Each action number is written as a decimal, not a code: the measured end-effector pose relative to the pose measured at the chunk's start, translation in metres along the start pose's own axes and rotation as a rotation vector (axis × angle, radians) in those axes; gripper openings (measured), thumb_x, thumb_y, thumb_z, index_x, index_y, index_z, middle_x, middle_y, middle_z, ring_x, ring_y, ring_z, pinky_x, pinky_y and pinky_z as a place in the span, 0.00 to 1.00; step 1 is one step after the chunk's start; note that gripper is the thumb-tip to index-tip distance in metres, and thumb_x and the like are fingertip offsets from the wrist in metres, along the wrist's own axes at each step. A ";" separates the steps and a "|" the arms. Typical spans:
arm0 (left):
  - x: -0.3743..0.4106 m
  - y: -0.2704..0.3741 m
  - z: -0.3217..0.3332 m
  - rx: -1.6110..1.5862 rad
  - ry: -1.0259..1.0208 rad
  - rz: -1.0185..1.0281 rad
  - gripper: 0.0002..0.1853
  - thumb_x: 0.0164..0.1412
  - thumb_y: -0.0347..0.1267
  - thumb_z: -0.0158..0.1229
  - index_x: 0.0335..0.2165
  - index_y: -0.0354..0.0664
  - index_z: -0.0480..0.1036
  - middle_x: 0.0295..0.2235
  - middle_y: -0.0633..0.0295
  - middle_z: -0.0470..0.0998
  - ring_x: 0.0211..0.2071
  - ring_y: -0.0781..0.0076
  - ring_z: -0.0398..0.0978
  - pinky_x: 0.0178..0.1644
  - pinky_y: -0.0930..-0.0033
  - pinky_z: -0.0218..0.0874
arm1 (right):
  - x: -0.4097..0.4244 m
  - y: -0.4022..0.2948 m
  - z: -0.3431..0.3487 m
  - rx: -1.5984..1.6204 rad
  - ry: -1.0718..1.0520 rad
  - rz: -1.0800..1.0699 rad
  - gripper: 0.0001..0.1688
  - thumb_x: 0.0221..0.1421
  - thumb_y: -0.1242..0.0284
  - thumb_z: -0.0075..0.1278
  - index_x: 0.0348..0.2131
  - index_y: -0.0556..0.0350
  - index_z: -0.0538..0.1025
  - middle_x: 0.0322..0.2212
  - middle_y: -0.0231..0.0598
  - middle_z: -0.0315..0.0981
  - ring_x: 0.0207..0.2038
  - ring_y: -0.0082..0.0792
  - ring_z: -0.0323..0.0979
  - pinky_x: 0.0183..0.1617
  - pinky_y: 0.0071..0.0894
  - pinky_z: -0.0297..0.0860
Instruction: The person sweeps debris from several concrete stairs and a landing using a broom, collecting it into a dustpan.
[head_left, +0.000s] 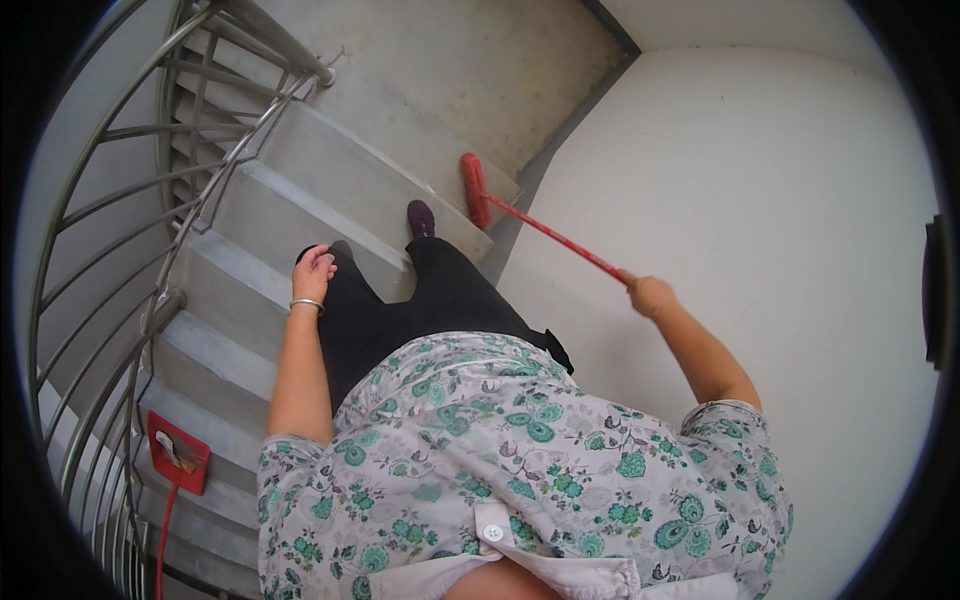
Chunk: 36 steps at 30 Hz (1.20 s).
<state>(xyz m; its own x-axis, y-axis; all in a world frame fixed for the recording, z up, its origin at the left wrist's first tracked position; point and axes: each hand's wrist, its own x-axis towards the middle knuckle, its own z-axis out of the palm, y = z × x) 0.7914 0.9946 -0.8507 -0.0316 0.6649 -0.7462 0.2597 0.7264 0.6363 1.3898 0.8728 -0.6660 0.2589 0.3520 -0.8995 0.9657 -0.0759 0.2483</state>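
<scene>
My right hand (651, 294) is closed around the upper end of the red handle of a broom (555, 236). The broom's red-bristled head (475, 190) rests on a concrete step near the wall, just beyond my forward shoe (421, 219). My left hand (315, 270) hangs before my left thigh with its fingers loosely curled and a bangle at the wrist; nothing shows in it. Behind me on the stairs, at the lower left, lies a red long-handled dustpan (180, 454) with some pale litter in it.
Concrete stairs (240, 262) run beneath me and meet a flat landing (450, 75) ahead. A metal railing (161, 247) lines the left side, with another flight beyond it. A white wall (735, 187) stands close on the right.
</scene>
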 end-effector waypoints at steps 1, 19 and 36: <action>0.000 -0.003 0.002 -0.002 0.010 -0.005 0.15 0.57 0.29 0.54 0.44 0.37 0.71 0.27 0.64 0.76 0.26 0.81 0.73 0.30 0.80 0.65 | 0.001 0.006 -0.020 -0.031 -0.010 0.038 0.30 0.56 0.71 0.39 0.57 0.24 0.62 0.33 0.42 0.76 0.36 0.46 0.74 0.37 0.45 0.70; -0.035 -0.020 -0.014 -0.119 0.108 0.019 0.16 0.58 0.28 0.54 0.45 0.35 0.70 0.32 0.63 0.76 0.27 0.80 0.73 0.29 0.82 0.65 | -0.005 -0.031 -0.068 -0.276 0.029 -0.089 0.31 0.56 0.72 0.42 0.58 0.22 0.61 0.31 0.40 0.76 0.35 0.41 0.75 0.37 0.41 0.70; -0.122 -0.051 -0.040 -0.363 0.409 0.044 0.15 0.58 0.29 0.53 0.44 0.38 0.71 0.31 0.61 0.77 0.27 0.76 0.74 0.30 0.76 0.67 | -0.035 -0.011 -0.121 -0.031 0.569 -0.358 0.22 0.54 0.74 0.44 0.50 0.44 0.72 0.24 0.51 0.75 0.26 0.50 0.73 0.31 0.45 0.68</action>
<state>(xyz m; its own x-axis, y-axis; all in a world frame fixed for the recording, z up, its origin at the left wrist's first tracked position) 0.7434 0.8837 -0.7841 -0.4199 0.6569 -0.6262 -0.0782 0.6612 0.7461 1.3676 0.9738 -0.5938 -0.1353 0.7881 -0.6005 0.9870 0.1604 -0.0119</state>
